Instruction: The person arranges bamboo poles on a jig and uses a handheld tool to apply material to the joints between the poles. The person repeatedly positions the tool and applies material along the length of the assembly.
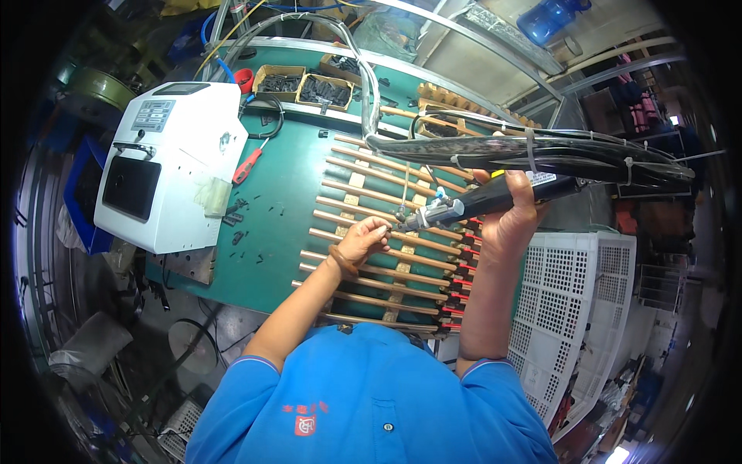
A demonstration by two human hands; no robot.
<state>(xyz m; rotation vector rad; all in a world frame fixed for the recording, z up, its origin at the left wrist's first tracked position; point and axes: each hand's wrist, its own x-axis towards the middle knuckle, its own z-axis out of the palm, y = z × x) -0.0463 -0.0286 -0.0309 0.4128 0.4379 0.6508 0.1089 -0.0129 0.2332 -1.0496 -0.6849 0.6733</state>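
Observation:
My right hand (510,213) is wrapped round the body of a black hand-held power tool (485,196). The tool's metal nose, with small hose fittings, points left and down over the rods. My left hand (363,241) is just left of that nose, thumb and fingers pinched together; whatever they hold, if anything, is too small to make out. Beneath both hands several copper-coloured rods (371,271) lie side by side across notched wooden strips (399,273). Red and black pieces (456,298) sit at the rods' right ends.
A thick black cable bundle (572,152) runs from the tool across the table. At left stands a white machine (174,166), near a red-handled screwdriver (248,165) and scattered black parts (234,220). Boxes of black parts (325,90) stand behind. White plastic crates (553,294) are at right.

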